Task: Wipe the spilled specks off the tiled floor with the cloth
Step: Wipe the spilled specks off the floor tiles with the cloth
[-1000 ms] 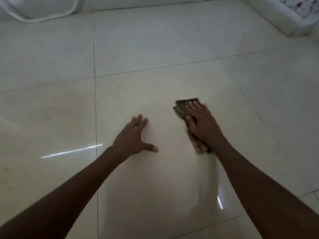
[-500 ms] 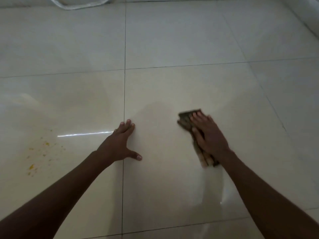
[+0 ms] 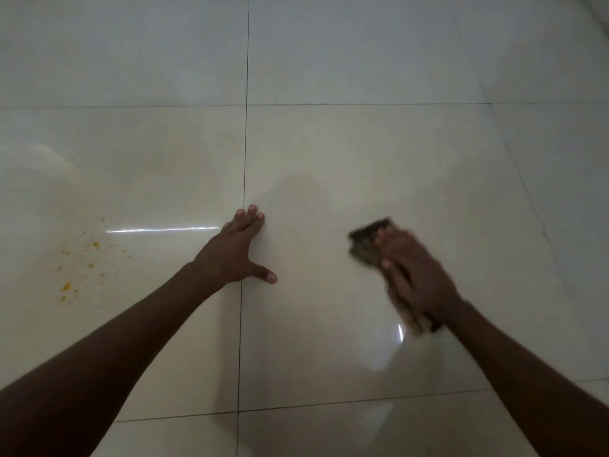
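At the right of the frame we press our flat right hand (image 3: 417, 275) on the soft, limp dark folded cloth (image 3: 367, 240) lying on the glossy tiled floor (image 3: 362, 143), our left hand (image 3: 235, 250) splayed flat, the yellow specks (image 3: 85, 258) at far left unwiped.

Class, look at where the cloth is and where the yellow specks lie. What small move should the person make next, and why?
Probably slide the cloth leftward, past the left hand, toward the yellow specks. The right hand presses the cloth flat on a tile that looks clean, while the specks lie untouched on the next tile, beyond the grout line.

Glossy tiled floor (image 3: 362, 143) — cloth (image 3: 367, 242), yellow specks (image 3: 82, 262).
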